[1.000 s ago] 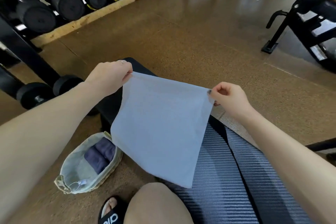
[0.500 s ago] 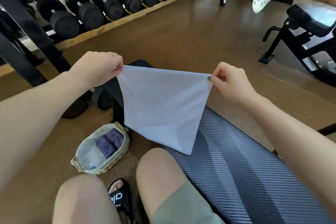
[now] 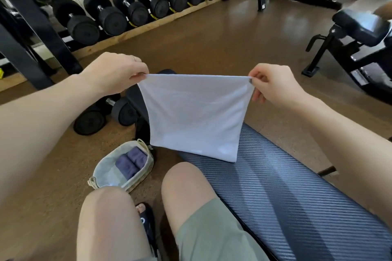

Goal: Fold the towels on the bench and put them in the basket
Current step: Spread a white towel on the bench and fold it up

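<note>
My left hand (image 3: 115,72) pinches the top left corner of a white towel (image 3: 195,116), thumb and fingers curled tight on the cloth. My right hand (image 3: 273,86) pinches the top right corner the same way, with the other fingers loosely bent below it. Between the two the top edge runs nearly straight and level, and the towel hangs down flat in front of me. Its lower right corner reaches the table (image 3: 297,197) or hangs just over it; I cannot tell whether it touches. The lower left part hangs past the table's edge, above the floor.

The table is a padded gym one with a dark ribbed cover, running from under my right thigh away toward the towel. I sit at its left side with both bare knees ahead of me, in pale green shorts (image 3: 212,235), and a black sandal (image 3: 146,220) shows between my legs.

On the brown floor (image 3: 212,44) just left of the table stands the basket (image 3: 99,178), a woven oval with a pale lining. Inside it, at the far end, lie two folded dark blue towels (image 3: 130,162) side by side, touching.

Past the basket a pair of black dumbbells (image 3: 106,114) lie on the floor. Farther off a long rack of dumbbells (image 3: 135,4) runs along the wall, and a second black bench (image 3: 356,27) stands well apart at the right
</note>
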`<act>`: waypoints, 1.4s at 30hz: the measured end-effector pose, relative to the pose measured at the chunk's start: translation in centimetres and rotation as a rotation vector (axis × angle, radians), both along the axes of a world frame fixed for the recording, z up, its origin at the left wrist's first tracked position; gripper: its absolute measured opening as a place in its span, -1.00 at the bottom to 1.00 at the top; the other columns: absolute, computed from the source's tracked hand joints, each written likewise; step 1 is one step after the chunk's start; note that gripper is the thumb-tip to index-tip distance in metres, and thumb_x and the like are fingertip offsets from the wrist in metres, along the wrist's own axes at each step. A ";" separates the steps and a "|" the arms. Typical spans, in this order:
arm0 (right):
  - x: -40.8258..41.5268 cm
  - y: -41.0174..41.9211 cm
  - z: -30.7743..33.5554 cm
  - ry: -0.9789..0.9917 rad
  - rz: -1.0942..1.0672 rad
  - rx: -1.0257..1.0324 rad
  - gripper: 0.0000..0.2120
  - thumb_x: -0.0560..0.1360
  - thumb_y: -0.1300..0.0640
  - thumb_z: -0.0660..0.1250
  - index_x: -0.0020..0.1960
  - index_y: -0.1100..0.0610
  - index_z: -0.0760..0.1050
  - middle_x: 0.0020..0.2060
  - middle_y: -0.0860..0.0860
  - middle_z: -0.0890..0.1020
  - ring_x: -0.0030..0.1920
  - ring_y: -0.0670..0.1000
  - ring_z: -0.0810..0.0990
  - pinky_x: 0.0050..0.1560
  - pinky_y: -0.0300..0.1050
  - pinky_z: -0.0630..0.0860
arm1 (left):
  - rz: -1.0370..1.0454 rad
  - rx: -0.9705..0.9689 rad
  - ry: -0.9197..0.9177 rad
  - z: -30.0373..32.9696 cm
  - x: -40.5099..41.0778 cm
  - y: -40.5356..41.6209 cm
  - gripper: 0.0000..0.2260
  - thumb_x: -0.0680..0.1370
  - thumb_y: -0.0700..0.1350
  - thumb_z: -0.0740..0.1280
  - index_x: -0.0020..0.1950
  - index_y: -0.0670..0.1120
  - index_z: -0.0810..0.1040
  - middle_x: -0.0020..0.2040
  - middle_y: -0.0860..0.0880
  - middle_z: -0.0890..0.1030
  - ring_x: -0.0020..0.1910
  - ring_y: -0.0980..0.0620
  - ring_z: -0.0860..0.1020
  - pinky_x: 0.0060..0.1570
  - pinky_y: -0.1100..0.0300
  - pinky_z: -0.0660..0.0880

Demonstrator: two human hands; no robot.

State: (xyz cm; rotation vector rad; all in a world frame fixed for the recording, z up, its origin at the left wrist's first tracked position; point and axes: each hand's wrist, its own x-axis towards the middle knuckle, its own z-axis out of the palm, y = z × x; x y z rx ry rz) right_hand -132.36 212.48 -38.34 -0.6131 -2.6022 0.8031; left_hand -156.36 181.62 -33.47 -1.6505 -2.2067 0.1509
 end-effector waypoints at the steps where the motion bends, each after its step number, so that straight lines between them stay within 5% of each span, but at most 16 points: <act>1: 0.0 0.0 0.1 0.002 -0.004 -0.049 -0.89 0.63 0.22 0.25 -0.04 0.12 0.54 -0.38 0.00 0.69 -0.44 -0.08 0.66 -0.40 -0.35 0.51 | 0.005 0.002 -0.002 0.0 0.0 0.0 -0.92 0.60 -0.11 0.34 0.04 -0.03 0.62 -0.05 0.00 0.64 -0.15 -0.16 0.62 -0.38 0.11 0.48; 7: -0.1 -0.4 0.6 0.032 -0.009 -0.227 -0.92 0.60 0.23 0.28 -0.03 0.18 0.54 -0.27 0.00 0.73 -0.27 -0.09 0.73 -0.30 -0.49 0.44 | 0.134 0.051 -0.008 -0.3 -0.3 0.0 -0.95 0.62 -0.12 0.31 0.05 -0.03 0.57 -0.04 -0.03 0.57 -0.14 -0.18 0.58 -0.36 0.06 0.45; 11: -0.7 -2.5 1.3 -0.017 0.094 -0.335 -0.92 0.58 0.25 0.29 -0.07 0.23 0.54 -0.33 0.09 0.72 -0.31 0.04 0.73 -0.19 -0.22 0.58 | 0.299 0.071 0.031 -0.6 -0.5 -0.8 -0.96 0.60 -0.18 0.31 0.02 -0.09 0.55 0.00 -0.12 0.52 -0.16 -0.26 0.56 -0.36 0.00 0.43; 13: -1.0 -4.3 1.5 -0.029 0.198 -0.482 -0.92 0.57 0.30 0.30 -0.07 0.30 0.53 -0.37 0.18 0.69 -0.38 0.08 0.68 -0.27 -0.07 0.60 | 0.393 0.066 0.042 -0.5 -0.9 -1.7 -0.94 0.60 -0.20 0.30 0.03 -0.13 0.56 0.00 -0.16 0.51 -0.15 -0.28 0.55 -0.34 -0.01 0.39; 19: -1.6 -9.9 2.4 -0.049 0.449 -0.777 -0.89 0.57 0.32 0.32 0.00 0.39 0.53 -0.43 0.16 0.60 -0.42 0.05 0.54 -0.42 -0.17 0.44 | 0.508 0.094 0.105 1.4 -2.6 -4.8 -0.90 0.58 -0.25 0.26 0.02 -0.18 0.56 -0.02 -0.27 0.52 -0.07 -0.36 0.54 -0.23 -0.15 0.47; 23: -2.0 -10.4 2.6 0.024 0.480 -0.958 -0.92 0.58 0.31 0.32 -0.09 0.27 0.54 -0.44 0.17 0.57 -0.49 0.00 0.47 -0.42 -0.22 0.38 | 0.484 0.084 0.127 2.9 -3.6 -4.5 -0.89 0.56 -0.31 0.24 0.01 -0.23 0.56 -0.06 -0.30 0.53 -0.09 -0.37 0.54 -0.15 -0.22 0.51; 30: -0.3 -4.1 -4.0 0.041 0.138 -1.066 -0.91 0.54 0.35 0.34 -0.15 0.26 0.51 -0.48 0.15 0.55 -0.47 0.03 0.48 -0.44 -0.19 0.36 | 0.329 0.059 -0.008 -2.4 -4.3 4.8 -0.96 0.53 -0.33 0.28 -0.04 -0.24 0.50 -0.12 -0.27 0.48 -0.15 -0.30 0.50 -0.20 -0.18 0.47; 35: 1.8 0.6 -12.0 -0.089 -0.189 -0.932 -0.93 0.53 0.31 0.37 -0.12 0.29 0.51 -0.44 0.22 0.59 -0.52 0.06 0.45 -0.43 -0.17 0.31 | 0.328 -0.199 -0.177 -11.1 -3.8 14.7 -0.81 0.50 -0.39 0.33 -0.04 -0.15 0.39 -0.12 -0.10 0.42 -0.16 -0.19 0.51 -0.19 -0.05 0.46; 42: 1.7 3.3 -17.6 -0.221 -0.332 -0.774 -0.84 0.54 0.23 0.38 -0.20 0.22 0.52 -0.45 0.11 0.62 -0.58 0.01 0.43 -0.55 -0.22 0.31 | 0.251 -0.291 -0.174 -17.8 -5.8 21.1 -0.75 0.45 -0.47 0.27 -0.05 -0.15 0.36 -0.15 -0.10 0.34 -0.38 -0.08 0.31 -0.37 0.04 0.26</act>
